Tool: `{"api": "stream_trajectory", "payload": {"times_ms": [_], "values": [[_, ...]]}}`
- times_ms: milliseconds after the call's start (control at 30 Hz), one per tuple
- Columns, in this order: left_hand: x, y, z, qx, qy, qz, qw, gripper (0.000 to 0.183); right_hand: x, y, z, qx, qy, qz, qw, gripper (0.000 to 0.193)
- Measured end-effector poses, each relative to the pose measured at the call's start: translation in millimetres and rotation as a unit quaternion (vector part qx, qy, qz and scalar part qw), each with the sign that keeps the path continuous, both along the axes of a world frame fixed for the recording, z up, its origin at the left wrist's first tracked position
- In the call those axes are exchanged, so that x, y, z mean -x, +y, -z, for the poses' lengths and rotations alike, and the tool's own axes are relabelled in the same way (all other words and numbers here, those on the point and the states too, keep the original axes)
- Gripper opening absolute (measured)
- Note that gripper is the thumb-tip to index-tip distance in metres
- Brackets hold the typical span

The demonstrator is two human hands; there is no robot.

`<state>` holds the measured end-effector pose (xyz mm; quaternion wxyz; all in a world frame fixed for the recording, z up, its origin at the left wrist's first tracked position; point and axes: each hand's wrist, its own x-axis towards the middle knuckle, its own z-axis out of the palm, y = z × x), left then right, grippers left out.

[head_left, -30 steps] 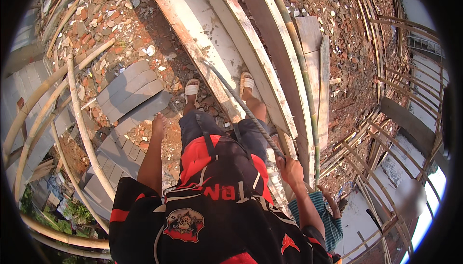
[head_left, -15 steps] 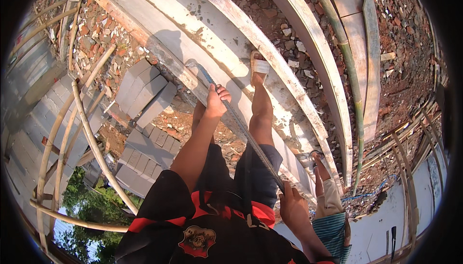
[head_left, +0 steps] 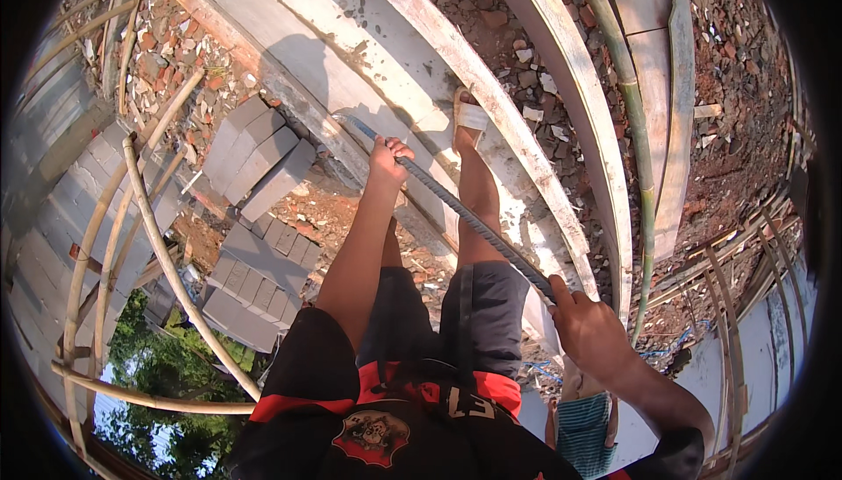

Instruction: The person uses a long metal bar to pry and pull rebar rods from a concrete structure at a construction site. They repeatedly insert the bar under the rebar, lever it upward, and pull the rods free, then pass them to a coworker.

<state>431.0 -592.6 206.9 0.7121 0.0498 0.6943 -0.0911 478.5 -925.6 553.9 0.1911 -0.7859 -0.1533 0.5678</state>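
Note:
A dark ribbed steel bar (head_left: pixel 478 227) slants across in front of me, from upper left down to the right. My left hand (head_left: pixel 389 161) is closed around it near its upper end. That end, pale and flattened or bent in look, lies by the edge of a wooden formwork board (head_left: pixel 294 99). Farther down, my right hand (head_left: pixel 589 331) grips the bar near its lower end, with the index finger along it. Under the bar runs a strip of grey concrete (head_left: pixel 368 94) between boards. My sandalled foot (head_left: pixel 471 119) stands on that strip.
Long whitish planks (head_left: pixel 474 77) and a green bamboo pole (head_left: pixel 633 120) run along the right over brick rubble. Grey blocks (head_left: pixel 254 160) are stacked at the left beside bamboo poles (head_left: pixel 153 217). Another person in a teal striped garment (head_left: pixel 583 432) is at the lower right.
My right hand has moved up and outward to the right, lifting the bar's lower end, so the bar lies flatter. My left hand keeps its grip, shifted slightly left and up.

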Motion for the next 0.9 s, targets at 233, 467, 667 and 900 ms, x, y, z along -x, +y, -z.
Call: {"api": "stream_trajectory", "payload": {"times_ms": [233,467,667,900], "values": [[-30,-15,-6,-0.052,-0.006,-0.007,0.999,0.032,-75,-10,23,0.065,-0.027,-0.052,0.996,0.026],[-36,-9,-2,-0.05,0.02,0.005,0.999,0.032,-103,2,22,0.04,0.004,-0.084,0.996,0.032],[-13,-23,4,-0.068,0.012,0.038,0.997,0.034,-31,-20,45,0.087,-0.037,-0.013,0.995,0.025],[3,-4,-11,-0.113,0.016,0.269,0.956,0.035,10,-19,66,0.17,-0.16,-0.008,0.972,0.029]]}}
